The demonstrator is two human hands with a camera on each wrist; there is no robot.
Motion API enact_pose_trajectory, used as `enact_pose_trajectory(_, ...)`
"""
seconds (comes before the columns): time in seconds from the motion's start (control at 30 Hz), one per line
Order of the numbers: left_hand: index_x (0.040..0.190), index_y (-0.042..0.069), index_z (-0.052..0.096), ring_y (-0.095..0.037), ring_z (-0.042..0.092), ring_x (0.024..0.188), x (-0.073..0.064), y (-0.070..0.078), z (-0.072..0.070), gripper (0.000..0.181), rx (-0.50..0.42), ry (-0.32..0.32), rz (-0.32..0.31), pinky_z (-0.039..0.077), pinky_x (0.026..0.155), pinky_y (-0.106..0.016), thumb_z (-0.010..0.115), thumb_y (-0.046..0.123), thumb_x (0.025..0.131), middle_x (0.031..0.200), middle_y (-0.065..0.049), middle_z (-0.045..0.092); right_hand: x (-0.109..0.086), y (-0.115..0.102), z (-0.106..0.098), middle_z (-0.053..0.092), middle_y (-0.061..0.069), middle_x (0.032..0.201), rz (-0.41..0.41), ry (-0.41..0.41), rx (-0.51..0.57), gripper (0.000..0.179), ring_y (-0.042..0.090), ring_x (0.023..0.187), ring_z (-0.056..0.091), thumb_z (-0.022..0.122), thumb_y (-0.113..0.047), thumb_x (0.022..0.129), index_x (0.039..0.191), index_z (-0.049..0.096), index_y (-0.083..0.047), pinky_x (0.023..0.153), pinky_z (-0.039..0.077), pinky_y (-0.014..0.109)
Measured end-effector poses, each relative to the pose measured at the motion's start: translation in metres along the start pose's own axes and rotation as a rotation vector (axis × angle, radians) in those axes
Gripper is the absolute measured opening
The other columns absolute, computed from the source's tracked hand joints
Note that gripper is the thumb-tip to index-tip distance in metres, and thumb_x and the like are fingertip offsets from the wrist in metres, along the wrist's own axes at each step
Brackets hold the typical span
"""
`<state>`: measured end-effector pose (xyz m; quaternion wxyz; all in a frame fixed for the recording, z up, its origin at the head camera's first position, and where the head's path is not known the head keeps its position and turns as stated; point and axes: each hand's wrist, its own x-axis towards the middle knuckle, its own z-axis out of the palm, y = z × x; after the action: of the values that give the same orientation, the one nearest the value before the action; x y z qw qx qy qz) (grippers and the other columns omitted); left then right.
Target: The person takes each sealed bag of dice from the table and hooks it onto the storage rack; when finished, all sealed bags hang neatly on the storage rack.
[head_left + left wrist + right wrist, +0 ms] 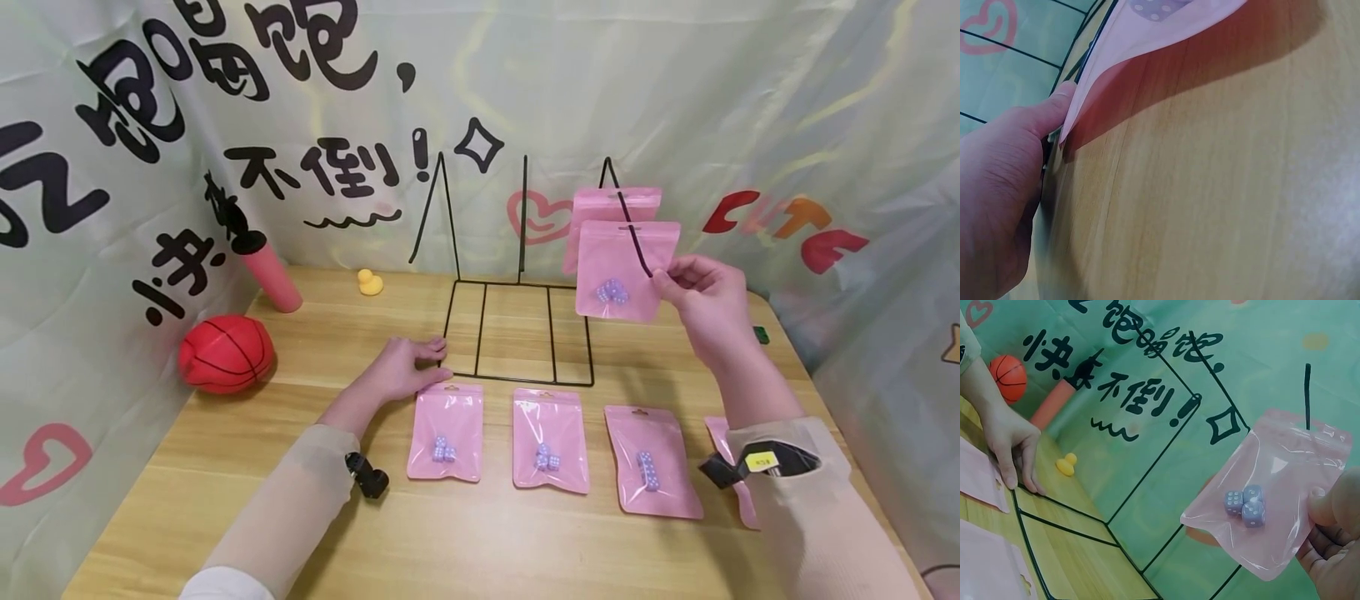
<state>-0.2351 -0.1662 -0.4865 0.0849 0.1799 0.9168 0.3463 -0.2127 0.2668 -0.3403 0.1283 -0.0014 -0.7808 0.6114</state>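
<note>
My right hand (708,304) pinches the right edge of a pink zip bag (618,292) holding several lilac dice (1247,506). This bag is at the right prong (637,246) of a black wire rack (517,382), the prong passing through its top hole. Behind it, a second pink bag (615,200) hangs on the same prong, mostly hidden. My left hand (405,367) holds the rack's front left corner between thumb and fingers, the thumb beside a pink bag (447,417) lying on the table. The left wrist view shows that thumb (1057,109) against the wire.
More pink dice bags (551,425) lie in a row along the rack's front, one partly under my right forearm. A red basketball (227,354), a pink cylinder (272,279) and a yellow duck (369,283) stand left. A small green object (761,335) lies right. Printed cloth hangs behind.
</note>
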Motion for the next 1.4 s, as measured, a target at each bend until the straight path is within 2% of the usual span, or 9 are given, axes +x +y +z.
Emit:
enact_pose_trajectory(0.13,0.135,0.008,0.071,-0.026,0.047,0.146,0.001,0.000,0.001,0.049,-0.002,-0.001,0.006,0.033,0.122,-0.045,0.082,0.037,0.096,0.153,-0.001,0.055,0.002,0.002,-0.001,0.072,-0.004,0.090,0.012,0.003,0.031,0.008,0.014,0.086,0.063,0.075,-0.009,0.100,0.107,0.076,-0.005,0.075,0.055,0.016)
enact_pose_trajectory(0.33,0.134,0.007,0.071,-0.025,0.047,0.146,0.001,0.000,0.000,0.049,-0.017,-0.006,0.013,0.033,0.122,-0.044,0.082,0.035,0.096,0.153,-0.002,0.055,0.001,0.002,-0.006,0.075,-0.004,0.097,0.038,-0.022,0.037,0.027,0.012,0.092,0.071,0.078,-0.017,0.098,0.118,0.073,0.000,0.086,0.056,0.014)
enact_pose_trajectory(0.43,0.133,0.007,0.071,-0.025,0.048,0.146,0.001,0.000,0.000,0.048,-0.017,-0.004,0.020,0.033,0.123,-0.044,0.082,0.035,0.096,0.152,-0.002,0.056,0.000,0.005,-0.010,0.078,-0.001,0.100,0.041,-0.049,0.102,0.031,0.012,0.094,0.075,0.081,-0.016,0.096,0.121,0.074,0.001,0.090,0.055,0.014)
enact_pose_trajectory(0.53,0.133,0.008,0.071,-0.025,0.048,0.145,0.001,-0.001,0.000,0.048,-0.013,-0.003,0.020,0.033,0.123,-0.045,0.082,0.035,0.096,0.152,-0.001,0.056,-0.003,0.010,-0.017,0.079,-0.003,0.102,0.048,-0.080,0.106,0.035,0.010,0.097,0.075,0.082,-0.014,0.095,0.125,0.073,0.002,0.090,0.054,0.013)
enact_pose_trajectory(0.6,0.133,0.008,0.071,-0.025,0.047,0.146,0.001,-0.001,0.000,0.048,-0.013,-0.006,0.012,0.032,0.123,-0.044,0.082,0.036,0.096,0.152,0.000,0.055,-0.007,0.014,-0.023,0.079,-0.005,0.104,0.058,-0.107,0.083,0.036,0.008,0.098,0.075,0.081,-0.011,0.096,0.127,0.071,0.003,0.090,0.054,0.012)
enact_pose_trajectory(0.77,0.134,0.009,0.071,-0.026,0.047,0.146,0.001,-0.002,0.001,0.049,-0.014,-0.006,0.010,0.032,0.123,-0.046,0.082,0.037,0.095,0.153,-0.001,0.055,-0.021,0.025,-0.040,0.078,-0.013,0.107,0.047,-0.172,-0.093,0.038,0.003,0.099,0.073,0.077,-0.012,0.099,0.132,0.067,0.005,0.087,0.055,0.012)
enact_pose_trajectory(0.83,0.133,0.009,0.071,-0.025,0.048,0.146,0.002,-0.003,0.001,0.048,-0.016,-0.002,0.014,0.032,0.123,-0.045,0.082,0.036,0.095,0.152,-0.001,0.055,-0.027,0.028,-0.046,0.077,-0.014,0.109,0.045,-0.195,-0.178,0.040,0.000,0.099,0.072,0.077,-0.015,0.100,0.133,0.067,0.005,0.085,0.055,0.012)
enact_pose_trajectory(1.07,0.133,0.010,0.072,-0.022,0.049,0.145,0.003,-0.007,0.002,0.047,-0.019,0.009,0.017,0.033,0.122,-0.043,0.083,0.036,0.095,0.151,0.001,0.056,-0.052,0.035,-0.074,0.073,-0.021,0.110,0.097,-0.251,-0.354,0.047,-0.008,0.097,0.069,0.076,-0.027,0.101,0.135,0.064,0.002,0.081,0.054,0.009)
enact_pose_trajectory(1.4,0.134,0.009,0.071,-0.024,0.048,0.146,0.002,-0.004,0.001,0.048,-0.021,-0.002,0.015,0.032,0.123,-0.045,0.082,0.035,0.095,0.153,-0.001,0.055,-0.076,0.061,-0.120,0.072,-0.025,0.110,0.149,-0.304,-0.420,0.047,-0.013,0.097,0.066,0.076,-0.021,0.101,0.136,0.061,0.007,0.076,0.054,0.009)
